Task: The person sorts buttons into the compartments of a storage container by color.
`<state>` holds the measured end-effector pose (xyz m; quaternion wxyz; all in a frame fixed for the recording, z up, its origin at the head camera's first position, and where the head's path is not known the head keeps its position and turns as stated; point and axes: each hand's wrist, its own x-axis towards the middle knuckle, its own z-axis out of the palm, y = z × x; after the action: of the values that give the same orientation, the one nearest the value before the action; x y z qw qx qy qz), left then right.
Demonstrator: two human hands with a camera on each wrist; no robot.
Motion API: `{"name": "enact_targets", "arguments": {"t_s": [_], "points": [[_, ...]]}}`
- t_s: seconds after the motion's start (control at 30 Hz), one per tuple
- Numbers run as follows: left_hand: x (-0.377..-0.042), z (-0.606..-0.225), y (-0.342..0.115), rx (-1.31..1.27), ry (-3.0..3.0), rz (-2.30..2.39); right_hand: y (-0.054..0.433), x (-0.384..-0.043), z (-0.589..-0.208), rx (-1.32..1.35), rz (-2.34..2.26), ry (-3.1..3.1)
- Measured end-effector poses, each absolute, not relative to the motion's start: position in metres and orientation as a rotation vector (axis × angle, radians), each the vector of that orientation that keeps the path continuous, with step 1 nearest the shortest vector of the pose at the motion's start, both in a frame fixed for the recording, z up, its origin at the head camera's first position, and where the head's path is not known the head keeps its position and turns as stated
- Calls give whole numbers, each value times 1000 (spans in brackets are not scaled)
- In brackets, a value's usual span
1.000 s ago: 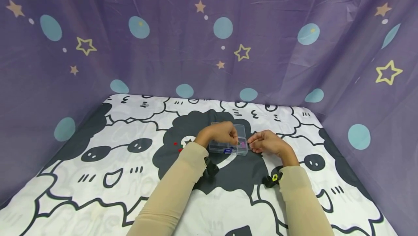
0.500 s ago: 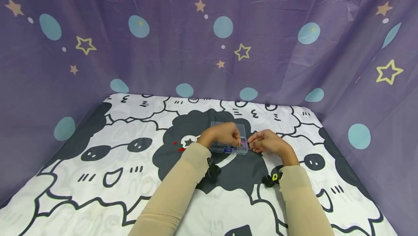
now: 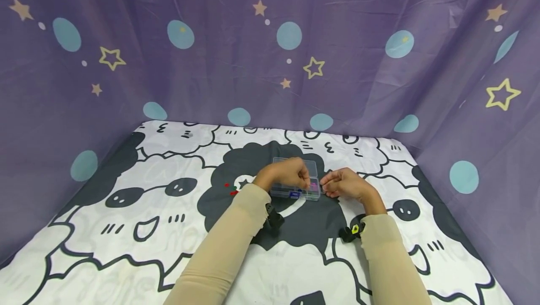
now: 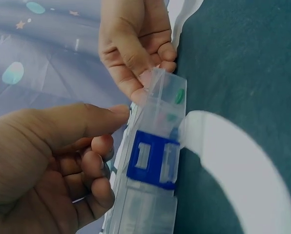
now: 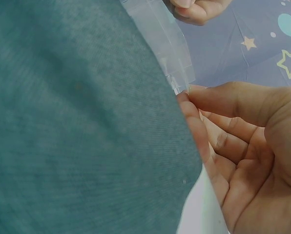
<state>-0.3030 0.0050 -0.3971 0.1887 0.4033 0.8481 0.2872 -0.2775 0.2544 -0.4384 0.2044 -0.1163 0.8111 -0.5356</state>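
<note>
A clear plastic compartment box with a blue latch sits on the dark part of the cloth, its lid raised at the back. Over its right end hovers my left hand, thumb and fingertips drawn together low above the compartments; I cannot tell whether a small piece is between them. My right hand pinches the box's right end between thumb and fingers, as the right wrist view shows. Inside are a pink piece and a small green piece. My left hand covers much of the box.
Left of the box, small red pieces and a green one lie by the cloth's printed star, partly near my left sleeve. A purple curtain stands behind the table's sheep-print cloth.
My left hand shifts slightly right over the box, then back left. A small greenish spot at its fingertips in the earlier views no longer shows. My right hand stays on the box's end.
</note>
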Motion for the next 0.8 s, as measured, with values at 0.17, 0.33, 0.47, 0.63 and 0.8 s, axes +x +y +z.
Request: {"name": "enact_targets", "arguments": {"t_s": [0.17, 0.33, 0.47, 0.63, 0.8], "points": [[-304, -393, -4, 1154, 2376, 847, 255, -279, -440, -336, -1502, 2256], [-305, -391, -14, 1158, 2394, 845, 256, -279, -441, -333, -1500, 2266], [-306, -390, -22, 1122, 2410, 848, 257, -280, -443, -333, -1505, 2267], [-306, -389, -35, 1076, 2444, 839, 257, -279, -443, -342, -1508, 2264], [-307, -387, -49, 1050, 2457, 826, 257, -278, -441, -347, -1508, 2262]]}}
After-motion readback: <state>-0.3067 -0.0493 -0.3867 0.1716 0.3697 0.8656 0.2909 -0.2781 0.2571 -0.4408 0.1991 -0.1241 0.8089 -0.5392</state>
